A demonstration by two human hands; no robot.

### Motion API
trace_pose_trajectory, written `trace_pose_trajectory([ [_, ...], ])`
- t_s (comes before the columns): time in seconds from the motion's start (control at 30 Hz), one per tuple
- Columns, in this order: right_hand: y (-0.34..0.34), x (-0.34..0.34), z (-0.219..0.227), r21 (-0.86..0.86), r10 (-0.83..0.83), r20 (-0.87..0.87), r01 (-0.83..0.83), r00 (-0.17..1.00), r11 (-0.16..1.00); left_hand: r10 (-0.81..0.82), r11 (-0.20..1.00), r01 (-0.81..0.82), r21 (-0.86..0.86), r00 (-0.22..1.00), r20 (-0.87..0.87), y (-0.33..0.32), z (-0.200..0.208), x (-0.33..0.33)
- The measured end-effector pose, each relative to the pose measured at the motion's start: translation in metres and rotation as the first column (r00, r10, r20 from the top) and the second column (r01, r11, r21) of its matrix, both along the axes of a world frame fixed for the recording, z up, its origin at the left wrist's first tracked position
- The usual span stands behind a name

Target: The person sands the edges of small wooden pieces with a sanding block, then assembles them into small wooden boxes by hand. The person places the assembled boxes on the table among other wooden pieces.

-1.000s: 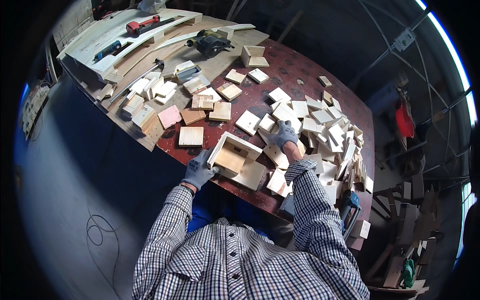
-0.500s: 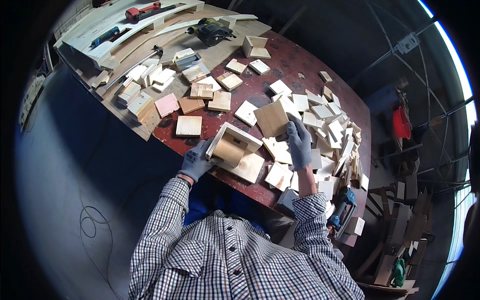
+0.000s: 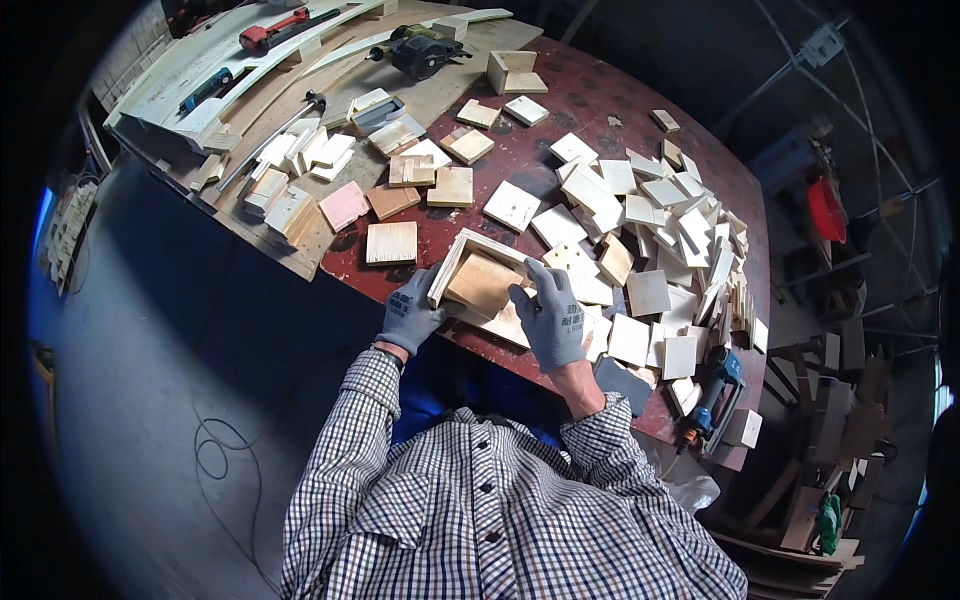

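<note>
Both my hands wear grey gloves and meet at a small wooden box frame (image 3: 445, 272) at the near edge of the red table. My left hand (image 3: 411, 312) grips its left side, fingers closed around the edge. My right hand (image 3: 550, 318) is closed at its right end, thumb toward the inside and fingers over the upper panel. A tan square panel (image 3: 482, 282) lies tilted inside the frame; the right thumb is close to it. Beneath, a pale board (image 3: 505, 325) is partly hidden by my right hand.
A heap of square wood blocks (image 3: 665, 215) spreads to the right, beside a blue nail gun (image 3: 715, 395). Several blocks, a hammer (image 3: 316, 101), a dark power tool (image 3: 420, 52) and a red tool (image 3: 272, 30) lie farther left and back. An assembled corner piece (image 3: 515, 75) stands behind.
My right hand has moved left from the heap, where it held a square board, to the box frame. The view has shifted slightly. My left hand keeps its hold.
</note>
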State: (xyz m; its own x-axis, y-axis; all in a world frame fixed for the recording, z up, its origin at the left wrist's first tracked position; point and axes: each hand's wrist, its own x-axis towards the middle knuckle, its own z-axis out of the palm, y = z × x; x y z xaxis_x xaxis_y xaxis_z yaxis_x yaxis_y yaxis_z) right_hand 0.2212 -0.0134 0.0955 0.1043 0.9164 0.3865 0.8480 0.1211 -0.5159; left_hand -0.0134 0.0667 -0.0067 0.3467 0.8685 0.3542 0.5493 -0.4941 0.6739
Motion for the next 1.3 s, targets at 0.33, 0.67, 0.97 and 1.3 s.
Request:
trace_pose_trajectory([
  [0.33,0.001,-0.02,-0.032,-0.148,0.087,0.092,-0.073,0.992,0.986,0.004,1.0,-0.004,0.01,1.0,0.022,0.0,-0.001,-0.001],
  [0.67,0.006,0.003,-0.039,-0.215,0.185,-0.094,-0.202,0.978,0.956,-0.014,0.997,0.011,0.077,0.999,0.036,0.001,-0.002,-0.001],
  [0.97,-0.006,-0.031,-0.033,-0.087,-0.044,0.125,0.055,0.991,0.995,0.0,1.0,0.0,0.03,1.0,0.017,0.002,-0.003,0.0],
  [1.3,-0.008,-0.029,-0.024,0.007,-0.021,0.031,0.021,0.999,1.0,0.02,1.0,-0.02,0.008,1.0,-0.024,0.001,-0.006,0.0],
])
